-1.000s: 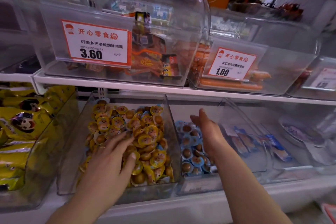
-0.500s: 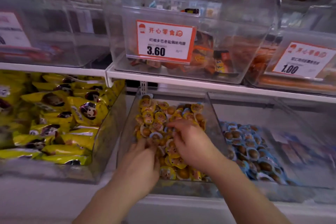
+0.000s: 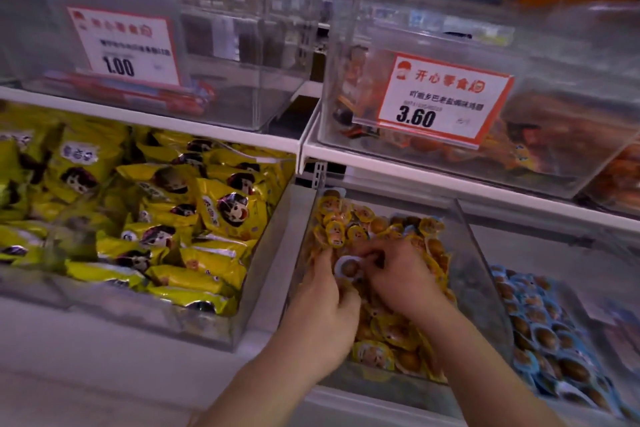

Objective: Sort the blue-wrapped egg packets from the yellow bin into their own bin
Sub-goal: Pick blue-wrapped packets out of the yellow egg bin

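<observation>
Both hands deeper in the yellow bin [image 3: 464, 246] than half a second ago, view swung right so the shelf's yellow bags fill the left. Blue-rimmed egg packet [image 3: 349, 268] at the middle of the pile, between the two hands, lying on the yellow-wrapped packets [image 3: 391, 333]. Left hand [image 3: 320, 319] curled, fingertips at the packet's left edge; right hand [image 3: 401, 276] curled over from the right, fingers at its upper edge. Which grip actually pinches it: cannot tell, blurred.

Best done by pinching the blue rim alone, lifting straight up clear of the pile, then carrying right over the clear wall into the blue bin [image 3: 485, 329], already holding many blue packets [image 3: 543, 329]. Probably wiser to free one hand for spreading the pile and finding more blue strays, some perhaps buried.

Around: yellow snack bags [image 3: 194, 215] in the bin to the left; upper shelf [image 3: 450, 180] with clear boxes, price tags 3.60 [image 3: 443, 99] and 1.00 [image 3: 124, 45]. In the way: the tall wall between bins, and loose yellow packets likely to cling and ride along.
</observation>
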